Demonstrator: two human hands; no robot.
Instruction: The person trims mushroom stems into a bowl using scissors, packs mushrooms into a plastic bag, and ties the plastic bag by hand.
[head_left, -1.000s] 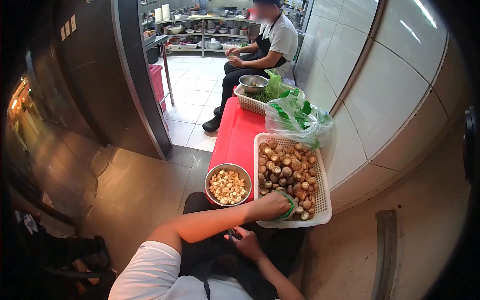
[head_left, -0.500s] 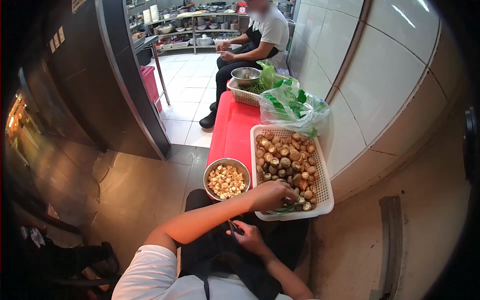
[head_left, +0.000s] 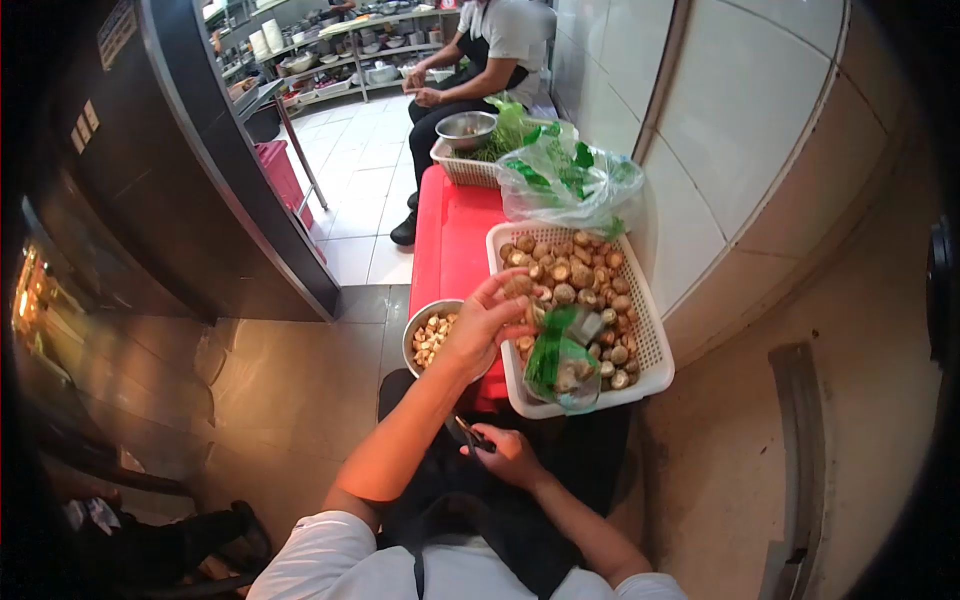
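Note:
My left hand [head_left: 492, 318] reaches over the near left side of a white perforated basket [head_left: 655, 372] of whole brown mushrooms [head_left: 582, 275]. Its fingers are curled at the upper edge of a clear plastic bag with green print [head_left: 556, 362], which stands raised over the mushrooms. Something pale shows inside the bag. A brown mushroom shows right by my fingertips; whether they touch it I cannot tell. Down over my lap, my right hand [head_left: 508, 456] grips dark-handled scissors [head_left: 474, 436], blades toward the upper left. Partly behind my left wrist is a metal bowl [head_left: 409, 345] of cut mushroom pieces [head_left: 432, 335].
The basket and bowl stand on a red surface [head_left: 440, 225]. Farther back are a basket of greens [head_left: 468, 172], a small steel bowl [head_left: 466, 128] and a leafy plastic bag [head_left: 570, 180]. A seated person [head_left: 480, 70] works beyond. A tiled wall [head_left: 735, 130] runs along the right.
My left hand has moved up and left from the basket's near edge. The green-printed bag has risen with it from lying low. My right hand still holds the scissors; the view has shifted slightly.

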